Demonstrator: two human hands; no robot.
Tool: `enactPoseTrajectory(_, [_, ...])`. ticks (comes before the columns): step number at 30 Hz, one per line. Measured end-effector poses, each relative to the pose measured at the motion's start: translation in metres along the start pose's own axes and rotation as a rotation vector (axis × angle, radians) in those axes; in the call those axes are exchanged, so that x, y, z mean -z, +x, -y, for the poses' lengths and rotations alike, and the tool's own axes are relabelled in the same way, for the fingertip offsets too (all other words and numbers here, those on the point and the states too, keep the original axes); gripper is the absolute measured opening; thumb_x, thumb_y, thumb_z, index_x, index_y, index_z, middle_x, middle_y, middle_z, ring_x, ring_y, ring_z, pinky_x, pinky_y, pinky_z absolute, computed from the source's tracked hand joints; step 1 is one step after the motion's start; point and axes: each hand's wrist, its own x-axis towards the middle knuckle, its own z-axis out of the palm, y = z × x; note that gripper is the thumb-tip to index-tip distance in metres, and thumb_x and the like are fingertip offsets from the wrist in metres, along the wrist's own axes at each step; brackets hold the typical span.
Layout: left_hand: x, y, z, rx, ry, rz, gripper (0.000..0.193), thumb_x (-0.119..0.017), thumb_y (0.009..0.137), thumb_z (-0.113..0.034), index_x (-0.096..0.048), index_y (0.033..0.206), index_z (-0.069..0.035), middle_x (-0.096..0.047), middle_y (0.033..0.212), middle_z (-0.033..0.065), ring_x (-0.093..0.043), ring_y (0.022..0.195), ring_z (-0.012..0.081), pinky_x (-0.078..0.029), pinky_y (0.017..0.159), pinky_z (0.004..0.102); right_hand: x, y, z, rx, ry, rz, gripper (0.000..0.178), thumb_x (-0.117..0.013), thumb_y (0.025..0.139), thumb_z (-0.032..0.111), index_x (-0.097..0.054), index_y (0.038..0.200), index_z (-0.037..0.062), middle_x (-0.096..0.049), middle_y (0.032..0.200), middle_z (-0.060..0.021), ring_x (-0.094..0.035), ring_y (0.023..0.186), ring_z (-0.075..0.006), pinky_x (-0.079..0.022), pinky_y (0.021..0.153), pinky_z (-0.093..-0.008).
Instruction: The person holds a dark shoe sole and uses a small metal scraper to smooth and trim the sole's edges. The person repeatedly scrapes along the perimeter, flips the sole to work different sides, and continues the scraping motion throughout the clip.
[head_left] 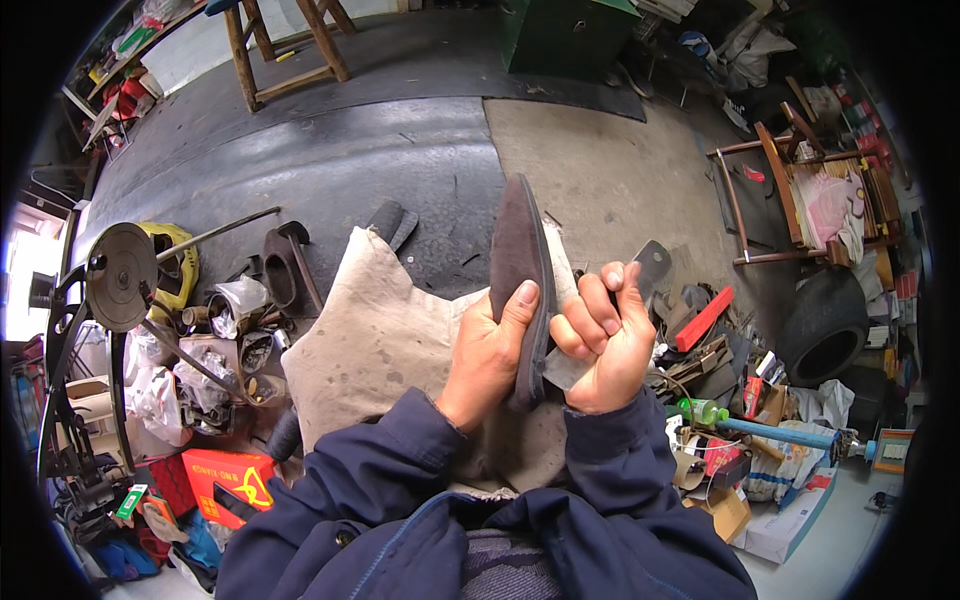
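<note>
A dark brown suede-like shoe point(515, 240) stands on end over my lap, its toe pointing away from me and its dark sole edge facing right. My left hand point(492, 350) is closed round its middle, the thumb pressed on the upper. Just right of the sole, my right hand point(608, 340) is curled round a flat metal knife blade point(654, 262). One rounded end with a hole sticks out past the fingers; the other end shows below them, close to the sole. Under both hands lies a stained beige apron point(375, 330).
A black hand-cranked machine point(120, 280) with a wheel stands at left, near a red box point(228, 480) and plastic bags. Tools and scraps lie heaped at right beside a red bar point(704, 318), a blue pipe point(775, 432) and a tyre point(825, 325). Ahead stands a wooden stool point(240, 60).
</note>
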Motion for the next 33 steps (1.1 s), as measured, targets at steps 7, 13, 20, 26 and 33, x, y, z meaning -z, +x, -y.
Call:
enactPoseTrajectory(7, [0.0005, 0.0026, 0.0008, -0.009, 0.017, -0.001, 0.033, -0.056, 0.106, -0.032, -0.066, 0.11, -0.001, -0.067, 0.092, 0.0002, -0.056, 0.079, 0.0048, -0.047, 0.068, 0.0208, -0.0007, 0.0037, -0.0034, 0.07, 0.014, -0.017, 0.033, -0.036, 0.111, 0.038, -0.048, 0.094, 0.0126, -0.03, 0.063, 0.0057, -0.023, 0.046, -0.0057, -0.027, 0.041, -0.0231])
enactPoseTrajectory(13, [0.0005, 0.0031, 0.0018, 0.008, -0.013, 0.006, 0.034, -0.056, 0.106, -0.032, -0.066, 0.112, 0.0, -0.068, 0.096, 0.0017, -0.058, 0.082, 0.0057, -0.049, 0.071, 0.0215, -0.0002, 0.0029, -0.0031, 0.057, -0.007, 0.007, 0.033, -0.036, 0.111, 0.039, -0.047, 0.094, 0.0127, -0.03, 0.063, 0.0058, -0.023, 0.046, -0.0056, -0.026, 0.041, -0.0229])
enactPoseTrajectory(20, [0.0007, 0.0019, -0.0001, 0.026, -0.029, 0.013, 0.033, -0.056, 0.106, -0.031, -0.066, 0.113, 0.0, -0.069, 0.097, 0.002, -0.059, 0.082, 0.0054, -0.05, 0.071, 0.0215, -0.0009, 0.0021, -0.0018, 0.002, 0.001, 0.053, 0.033, -0.037, 0.111, 0.039, -0.047, 0.093, 0.0129, -0.029, 0.063, 0.0059, -0.023, 0.046, -0.0054, -0.026, 0.041, -0.0228])
enactPoseTrajectory(26, [0.0015, 0.0025, 0.0009, 0.026, -0.039, -0.006, 0.032, -0.057, 0.106, -0.031, -0.066, 0.107, 0.0, -0.067, 0.091, 0.0004, -0.057, 0.077, 0.0043, -0.048, 0.066, 0.0214, -0.0044, -0.0002, -0.0013, -0.015, -0.046, 0.024, 0.033, -0.038, 0.111, 0.039, -0.047, 0.093, 0.013, -0.028, 0.062, 0.0061, -0.022, 0.046, -0.0052, -0.025, 0.041, -0.0223])
enactPoseTrajectory(33, [0.0032, 0.004, 0.004, 0.02, -0.005, 0.002, 0.033, -0.058, 0.105, -0.032, -0.066, 0.112, 0.0, -0.069, 0.095, 0.0019, -0.06, 0.079, 0.0053, -0.05, 0.068, 0.0213, -0.0056, -0.0001, -0.0011, -0.016, -0.057, 0.028, 0.033, -0.039, 0.11, 0.04, -0.046, 0.092, 0.0134, -0.028, 0.062, 0.0064, -0.022, 0.046, -0.0048, -0.024, 0.041, -0.0223])
